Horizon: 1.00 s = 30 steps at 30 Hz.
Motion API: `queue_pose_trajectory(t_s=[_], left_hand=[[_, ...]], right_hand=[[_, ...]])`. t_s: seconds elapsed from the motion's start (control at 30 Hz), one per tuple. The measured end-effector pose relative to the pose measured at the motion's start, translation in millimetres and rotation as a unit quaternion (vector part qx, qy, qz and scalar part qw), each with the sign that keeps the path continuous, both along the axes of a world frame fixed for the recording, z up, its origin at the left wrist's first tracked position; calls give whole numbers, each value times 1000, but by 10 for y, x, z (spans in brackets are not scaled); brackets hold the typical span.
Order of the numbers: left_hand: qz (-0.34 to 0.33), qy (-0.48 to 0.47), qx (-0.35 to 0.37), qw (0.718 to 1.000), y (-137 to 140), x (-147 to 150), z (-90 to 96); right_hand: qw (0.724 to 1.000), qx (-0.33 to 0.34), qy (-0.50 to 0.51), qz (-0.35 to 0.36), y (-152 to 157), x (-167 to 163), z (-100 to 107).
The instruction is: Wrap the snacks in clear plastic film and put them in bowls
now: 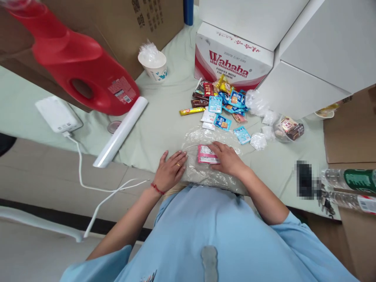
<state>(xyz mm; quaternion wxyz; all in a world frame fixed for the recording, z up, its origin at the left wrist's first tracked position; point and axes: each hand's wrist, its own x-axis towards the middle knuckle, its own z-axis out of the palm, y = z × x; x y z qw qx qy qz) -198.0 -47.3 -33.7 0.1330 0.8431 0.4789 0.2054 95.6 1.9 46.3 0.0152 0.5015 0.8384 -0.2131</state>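
Observation:
A sheet of clear plastic film [192, 172] lies wrinkled at the table's front edge, against my body. On it rests a small pink-and-white packet [205, 155]. My right hand [229, 159] grips the packet's right end, fingers on the far side and thumb on the near side. Flat beside the film's left edge lies my left hand [172, 169], its fingers stretched out and holding nothing. Just beyond the film is a pile of wrapped snacks, among them a blue packet [215, 104] and a yellow stick packet [192, 111].
A white roll [122, 131], red jug [88, 70] and white power bank [58, 114] are left. A paper cup [155, 68] and Wahaha carton [229, 58] stand behind. Wrapped bundles [258, 141], a bowl of snacks [289, 129] and plastic bottles [349, 179] are right.

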Motion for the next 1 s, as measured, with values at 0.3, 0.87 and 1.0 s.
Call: queue_pose_trajectory(t_s=[0.3, 0.87, 1.0], left_hand=[[-118, -47, -14, 992, -245, -277, 126], [133, -77, -148, 977, 803, 321, 295], [168, -25, -130, 977, 906, 481, 208]], right_hand=[[984, -26, 166, 57, -856, 895, -32], [925, -73, 288, -235, -198, 954, -212], [951, -10, 138, -275, -29, 983, -274]])
